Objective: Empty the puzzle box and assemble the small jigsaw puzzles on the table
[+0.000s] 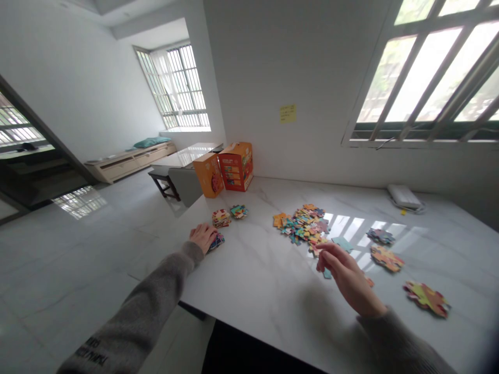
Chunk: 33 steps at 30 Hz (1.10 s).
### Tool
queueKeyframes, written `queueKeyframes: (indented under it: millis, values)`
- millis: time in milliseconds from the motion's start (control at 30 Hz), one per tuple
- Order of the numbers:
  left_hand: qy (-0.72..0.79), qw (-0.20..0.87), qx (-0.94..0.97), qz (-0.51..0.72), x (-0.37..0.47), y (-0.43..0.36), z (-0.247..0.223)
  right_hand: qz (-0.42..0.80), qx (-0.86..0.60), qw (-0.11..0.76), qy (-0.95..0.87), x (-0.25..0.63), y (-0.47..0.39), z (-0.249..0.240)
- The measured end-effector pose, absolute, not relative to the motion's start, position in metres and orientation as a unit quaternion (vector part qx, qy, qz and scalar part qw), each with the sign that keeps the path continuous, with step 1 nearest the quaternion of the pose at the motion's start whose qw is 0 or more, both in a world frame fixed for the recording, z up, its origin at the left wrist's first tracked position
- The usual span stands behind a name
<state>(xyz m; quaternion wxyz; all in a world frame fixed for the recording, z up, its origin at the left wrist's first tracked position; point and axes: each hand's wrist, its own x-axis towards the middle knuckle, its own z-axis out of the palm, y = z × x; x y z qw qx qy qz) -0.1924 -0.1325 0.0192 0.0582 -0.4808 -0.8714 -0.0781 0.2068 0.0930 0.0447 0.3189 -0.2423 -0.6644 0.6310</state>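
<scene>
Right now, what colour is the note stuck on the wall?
The note is yellow, with faint dark writing, seen best in the head view.

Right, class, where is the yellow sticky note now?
In the head view, the yellow sticky note is on the wall, left of the barred window and above the table.

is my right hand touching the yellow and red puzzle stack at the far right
Apart. The head view shows bare white tabletop between the right hand and the yellow and red puzzle stack.
</scene>
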Motion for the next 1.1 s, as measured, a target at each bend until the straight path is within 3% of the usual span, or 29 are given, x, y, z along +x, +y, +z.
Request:
queueKeyframes:
  millis: [167, 333, 500, 600, 700, 1100]
  values:
    - [-0.821, 0.119, -0.536, -0.157, -0.168, -0.127, 0.034, 0.577, -0.265, 0.352, -0.688, 0.209, 0.098, 0.047]
    - [-0.715, 0.055, -0.665, -0.210, -0.102, -0.081, 0.026, 0.367, -0.312, 0.370, -0.794, 0.219, 0.124, 0.043]
    - [-0.653, -0.018, -0.685, -0.321, -0.036, -0.023, 0.011, 0.192, -0.288, 0.233, -0.909, 0.235, 0.145, 0.033]
    - [-0.617, -0.055, -0.695, -0.366, -0.012, 0.003, 0.011, 0.150, -0.289, 0.138, -0.935, 0.242, 0.144, 0.026]
    - [-0.603, -0.076, -0.688, -0.396, 0.001, 0.018, 0.011, 0.119, -0.300, 0.103, -0.941, 0.242, 0.140, 0.021]
    - [-0.589, -0.102, -0.715, -0.362, 0.011, 0.007, -0.002, 0.134, -0.248, 0.139, -0.949, 0.217, 0.106, 0.025]
